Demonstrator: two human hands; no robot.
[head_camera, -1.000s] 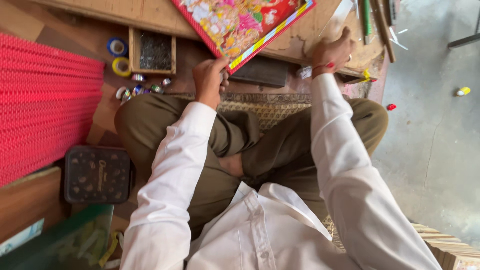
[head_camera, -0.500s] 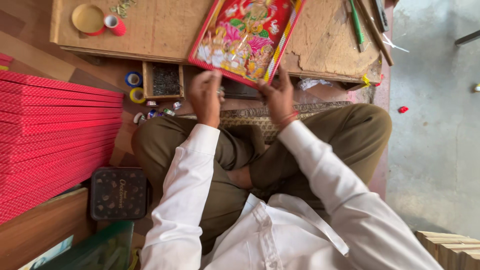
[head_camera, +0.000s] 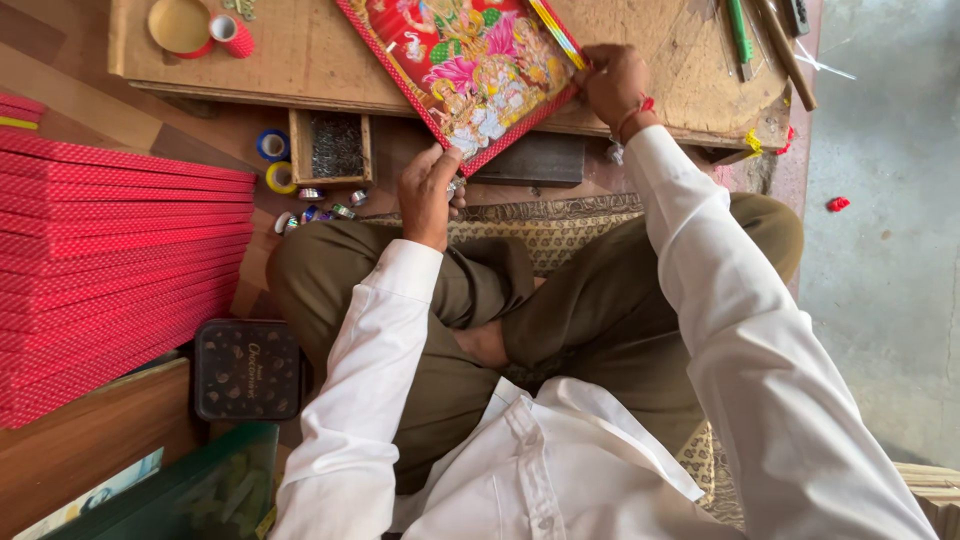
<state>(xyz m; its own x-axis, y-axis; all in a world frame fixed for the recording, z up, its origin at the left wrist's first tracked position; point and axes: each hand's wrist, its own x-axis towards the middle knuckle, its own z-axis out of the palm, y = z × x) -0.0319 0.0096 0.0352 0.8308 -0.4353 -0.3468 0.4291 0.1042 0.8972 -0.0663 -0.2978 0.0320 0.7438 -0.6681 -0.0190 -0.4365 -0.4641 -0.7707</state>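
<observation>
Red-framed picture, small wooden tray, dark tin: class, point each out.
Red-framed picture (head_camera: 470, 70), head view, its colourful printed face.
Small wooden tray (head_camera: 335, 146), head view, its dark contents.
Dark tin (head_camera: 247, 370), head view, lid centre.

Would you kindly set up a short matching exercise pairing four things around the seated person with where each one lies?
Things:
1. red-framed picture
2. stack of red strips
3. dark patterned tin
4. small wooden tray of pins

Places:
A. on the floor beside the person's knee, below the red stack
B. held at its edges by the left hand and the right hand
C. just below the near edge of the wooden board, next to tape rolls
D. piled along the picture's left side

Pairs: 1-B, 2-D, 3-A, 4-C
</observation>
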